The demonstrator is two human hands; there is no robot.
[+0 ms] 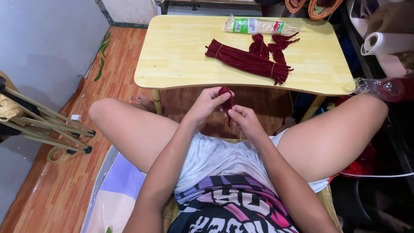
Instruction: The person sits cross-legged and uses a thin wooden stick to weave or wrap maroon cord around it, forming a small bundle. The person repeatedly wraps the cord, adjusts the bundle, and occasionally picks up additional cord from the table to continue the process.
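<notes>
Both hands meet just in front of the near edge of the table, above the lap. Left hand (206,103) is closed, pinching the top of one dark red pipe cleaner piece (226,102), folded or twisted. Right hand (244,120) is closed too, thumb and fingers gripping its lower part. The piece hangs between the two hands, off the table.

Count on the table (172,56), a low light wooden one with rounded corners:
- 1 long bundle of dark red pipe cleaners (248,61), tied with bands near both ends, lying diagonally from centre toward the near right edge.
- About 3 small twisted red pieces (269,46), just behind the bundle, touching or nearly touching it; exact count hard to tell.
- 1 clear packet of thin sticks (256,26) at the far edge, right of centre. Packet looks full and sealed.

Floor (64,185) is reddish wood-look planks. 1 tape roll (58,154) lies on it at left, beside a folded metal frame (47,125). A grey wall (47,39) runs along the left. 1 white paper roll (384,43) sits off the table's far right corner, with clutter below it.
</notes>
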